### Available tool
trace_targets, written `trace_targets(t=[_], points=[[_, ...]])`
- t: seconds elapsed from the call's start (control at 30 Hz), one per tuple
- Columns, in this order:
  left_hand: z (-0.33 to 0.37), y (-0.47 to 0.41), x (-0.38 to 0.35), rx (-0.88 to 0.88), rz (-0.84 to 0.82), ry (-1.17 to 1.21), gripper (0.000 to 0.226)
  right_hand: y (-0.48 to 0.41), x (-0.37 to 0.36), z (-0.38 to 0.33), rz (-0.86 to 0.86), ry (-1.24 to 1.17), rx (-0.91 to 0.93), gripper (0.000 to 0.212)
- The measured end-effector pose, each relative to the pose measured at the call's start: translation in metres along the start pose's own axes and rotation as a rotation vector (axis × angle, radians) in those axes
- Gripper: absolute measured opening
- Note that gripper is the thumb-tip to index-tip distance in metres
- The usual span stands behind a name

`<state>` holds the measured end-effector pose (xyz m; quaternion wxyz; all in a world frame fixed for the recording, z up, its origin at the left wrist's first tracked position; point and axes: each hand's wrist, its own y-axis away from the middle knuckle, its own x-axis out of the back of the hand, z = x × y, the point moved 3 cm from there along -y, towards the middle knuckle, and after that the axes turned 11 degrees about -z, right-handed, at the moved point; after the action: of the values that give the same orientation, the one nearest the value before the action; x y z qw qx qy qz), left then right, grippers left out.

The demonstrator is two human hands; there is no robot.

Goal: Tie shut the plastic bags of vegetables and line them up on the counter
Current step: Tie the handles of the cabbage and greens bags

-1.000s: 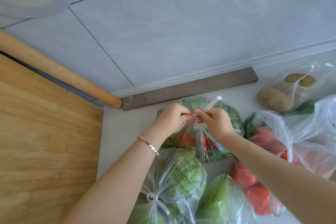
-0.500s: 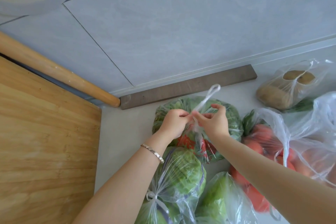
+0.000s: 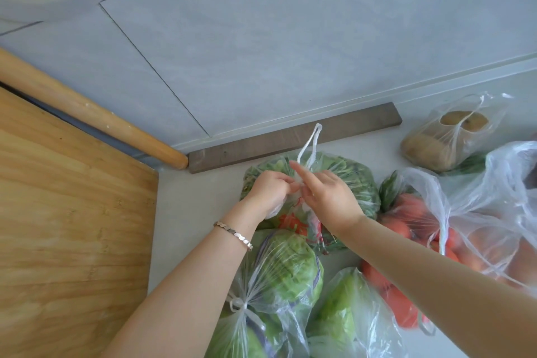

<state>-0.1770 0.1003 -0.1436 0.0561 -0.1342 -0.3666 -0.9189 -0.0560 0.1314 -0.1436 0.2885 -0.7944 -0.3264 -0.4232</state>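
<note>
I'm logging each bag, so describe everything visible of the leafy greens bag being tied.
The leafy greens bag is thin clear plastic with red print, bulging with dark green leaves. It lies on the pale counter. The left hand grips its gathered neck, the right hand meets it there, index finger straight; a handle loop stands up.
</note>
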Motion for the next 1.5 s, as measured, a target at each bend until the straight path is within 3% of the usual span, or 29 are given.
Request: trace_targets(t=[0.13,0.33,0.4,0.47,0.7,0.77,0.97,1.13,1.23,1.37,1.5], points=[[0.0,0.002,-0.002,-0.038,-0.016,0.026,0.015,-0.001,-0.005,0.001,-0.111,0.119,0.069,0.052],[-0.005,0.003,-0.003,-0.103,-0.005,-0.011,0.011,-0.008,0.0,-0.001,-0.177,0.094,0.034,0.024],[-0.009,0.004,-0.005,-0.146,0.008,-0.011,0.006,-0.01,-0.003,0.001,-0.215,-0.04,-0.119,0.013],[-0.012,0.007,-0.006,-0.188,0.059,-0.016,0.008,-0.007,-0.007,0.006,-0.248,-0.254,-0.264,0.02],[-0.013,0.018,-0.008,-0.352,0.215,-0.215,0.018,0.001,-0.002,0.011,-0.083,-0.536,-0.273,0.01],[-0.01,0.02,-0.009,-0.386,0.252,-0.258,0.019,0.0,0.0,0.014,-0.084,-0.689,-0.322,0.016],[-0.012,0.02,-0.007,-0.513,0.338,-0.294,0.015,-0.006,0.004,0.025,-0.274,-1.101,-0.484,0.026],[-0.014,0.018,-0.012,-0.591,0.333,-0.238,0.013,0.0,-0.004,0.031,-0.458,-1.63,-0.592,0.039],[-0.017,0.011,-0.019,-0.374,0.157,-0.02,0.018,0.004,-0.002,0.033,-0.42,-1.48,-0.553,0.028],[-0.016,0.006,-0.019,-0.192,0.047,0.103,0.019,0.0,0.004,0.026,-0.227,-0.872,-0.329,0.026],[-0.013,0.01,-0.014,-0.116,0.008,0.136,0.015,0.001,0.011,0.014,-0.123,-0.264,0.034,0.02]])
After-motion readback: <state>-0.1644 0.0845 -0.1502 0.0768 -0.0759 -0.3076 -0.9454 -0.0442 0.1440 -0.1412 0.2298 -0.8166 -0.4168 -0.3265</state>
